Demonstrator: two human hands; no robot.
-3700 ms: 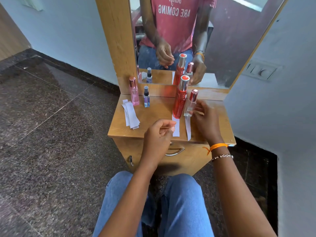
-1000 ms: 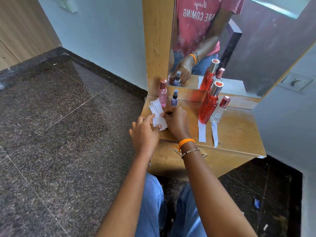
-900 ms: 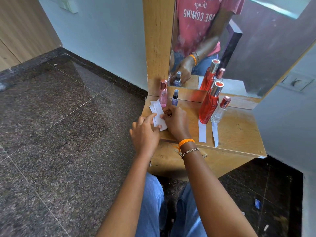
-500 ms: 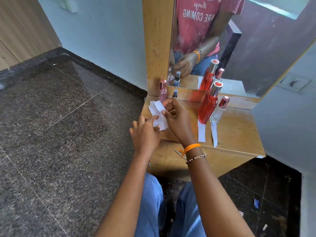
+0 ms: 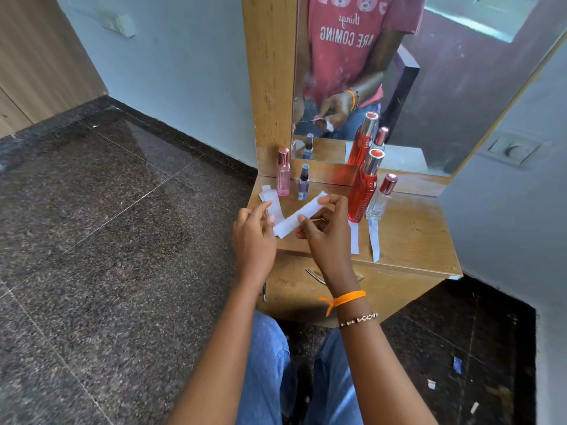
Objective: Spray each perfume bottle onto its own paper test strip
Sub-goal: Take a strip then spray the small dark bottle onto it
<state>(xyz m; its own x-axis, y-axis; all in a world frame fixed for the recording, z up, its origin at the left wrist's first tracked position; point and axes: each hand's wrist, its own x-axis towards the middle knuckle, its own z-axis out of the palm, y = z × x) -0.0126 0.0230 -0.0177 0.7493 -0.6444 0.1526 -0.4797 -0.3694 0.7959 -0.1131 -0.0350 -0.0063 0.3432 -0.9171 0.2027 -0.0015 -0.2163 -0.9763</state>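
Four perfume bottles stand on the wooden dressing table (image 5: 408, 240): a pink bottle (image 5: 283, 174), a small purple bottle (image 5: 303, 183), a tall red bottle (image 5: 363, 191) and a clear bottle with a rose cap (image 5: 379, 199). One white strip (image 5: 354, 239) lies in front of the red bottle, and another strip (image 5: 374, 242) lies in front of the clear one. My right hand (image 5: 325, 231) pinches a loose paper strip (image 5: 299, 216) lifted off the table. My left hand (image 5: 253, 237) pinches the near end of the stack of strips (image 5: 271, 199) by the pink bottle.
A mirror (image 5: 460, 87) rises behind the bottles and reflects them and a person in a red shirt. A wooden panel (image 5: 268, 72) frames its left side. Dark stone floor (image 5: 107, 240) spreads to the left, and my knees in jeans (image 5: 270, 363) sit below the drawer handle (image 5: 316, 276).
My right hand moved from the clear bottle to the stack at the left. It has since pulled one strip free and lifted it toward the middle. My left hand stayed at the stack.
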